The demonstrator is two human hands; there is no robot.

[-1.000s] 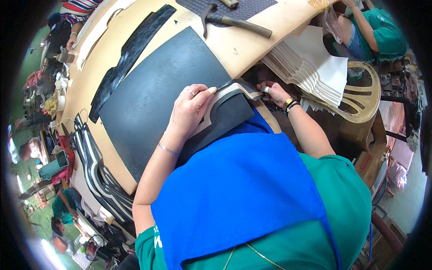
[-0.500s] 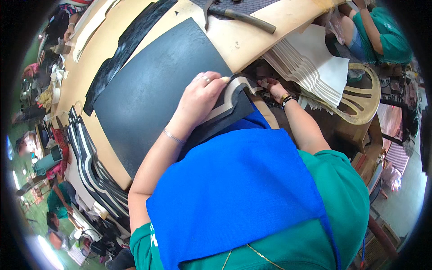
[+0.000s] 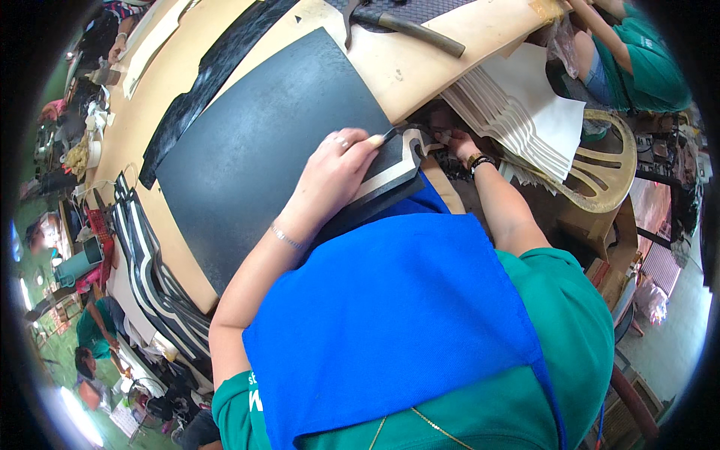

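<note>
A shaped cream-and-black strip (image 3: 385, 174), flat like cut leather, lies along the near edge of a dark board (image 3: 259, 150). Its curved end rises at the board's right corner. My left hand (image 3: 337, 166) rests on the strip, thumb and fingers pinching its dark edge near the curve. Just past that end, beyond the table edge, is my right hand (image 3: 459, 144). Its fingers are pressed together close to the strip's tip; what they hold is too small and shaded to tell.
A hammer (image 3: 412, 31) lies at the back of the table. Long black pieces (image 3: 196, 90) lie left of the board. More black-and-white strips (image 3: 146, 259) hang at the left edge. White layered sheets (image 3: 525, 112) lie on a beige chair (image 3: 611, 161) at right. Other people sit nearby.
The strip's curved end has shifted a little right and now shows paler. My left fingers have moved slightly right along its edge; my right hand stays close to the tip.
</note>
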